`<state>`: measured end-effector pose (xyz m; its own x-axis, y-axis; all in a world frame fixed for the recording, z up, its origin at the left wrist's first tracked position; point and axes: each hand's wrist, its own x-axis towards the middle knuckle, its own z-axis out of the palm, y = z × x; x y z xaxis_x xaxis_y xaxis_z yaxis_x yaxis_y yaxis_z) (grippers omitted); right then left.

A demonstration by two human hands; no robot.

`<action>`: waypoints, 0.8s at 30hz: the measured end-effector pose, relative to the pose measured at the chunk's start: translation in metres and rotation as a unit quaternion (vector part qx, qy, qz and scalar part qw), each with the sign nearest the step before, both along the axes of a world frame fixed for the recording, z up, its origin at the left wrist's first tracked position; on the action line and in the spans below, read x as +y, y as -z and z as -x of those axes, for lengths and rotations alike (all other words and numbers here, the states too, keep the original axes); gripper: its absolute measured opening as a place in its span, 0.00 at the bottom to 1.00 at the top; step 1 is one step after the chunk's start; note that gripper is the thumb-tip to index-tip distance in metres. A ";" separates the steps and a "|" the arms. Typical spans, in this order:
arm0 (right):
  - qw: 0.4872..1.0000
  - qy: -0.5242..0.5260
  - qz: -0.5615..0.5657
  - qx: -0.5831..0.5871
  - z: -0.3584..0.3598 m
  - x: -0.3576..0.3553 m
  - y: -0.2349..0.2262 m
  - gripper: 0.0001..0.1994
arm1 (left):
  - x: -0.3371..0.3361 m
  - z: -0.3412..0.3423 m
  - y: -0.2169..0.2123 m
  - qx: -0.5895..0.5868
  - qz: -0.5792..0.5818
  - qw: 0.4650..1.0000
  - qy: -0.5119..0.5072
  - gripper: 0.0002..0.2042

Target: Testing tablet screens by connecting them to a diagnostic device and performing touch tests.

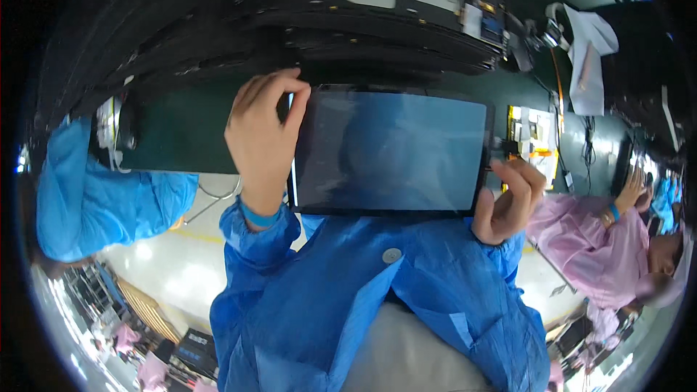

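A black-framed tablet (406,149) lies face up in front of me, its dark screen showing a bluish reflection. At its upper left corner is my left hand (263,127), thumb and forefinger tips pressed together. Anything pinched between them is too small to make out. My right hand (514,199) is beside the tablet's lower right edge, palm side up, with bent fingers and a gap between thumb and forefinger. I see nothing held in it.
Black equipment (377,36) runs along the far side of the dark green bench (189,127). Right of the tablet lie a yellow-edged sheet (534,138) and a black cable (589,138). A person in pink (588,239) is at right; a blue sleeve (116,196) shows at left.
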<state>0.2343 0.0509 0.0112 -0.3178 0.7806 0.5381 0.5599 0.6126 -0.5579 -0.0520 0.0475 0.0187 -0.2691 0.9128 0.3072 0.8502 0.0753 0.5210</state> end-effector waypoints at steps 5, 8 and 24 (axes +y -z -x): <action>0.989 0.060 0.083 -0.110 0.019 0.020 -0.007 0.16 | -0.008 -0.004 -0.044 -0.340 0.002 0.837 0.428 0.05; 0.983 0.068 0.045 -0.166 0.015 0.021 -0.007 0.14 | -0.004 0.017 -0.027 -0.365 0.059 0.676 0.638 0.03; 0.999 -0.035 -0.001 0.002 -0.002 -0.006 0.023 0.18 | -0.036 -0.005 0.031 -0.709 -0.053 0.689 -0.140 0.36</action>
<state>0.2366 0.0448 -0.0116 -0.3689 0.7558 0.5410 0.5139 0.6509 -0.5588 -0.0472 0.0114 -0.0119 -0.5279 0.7569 -0.3852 -0.5597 0.0310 0.8281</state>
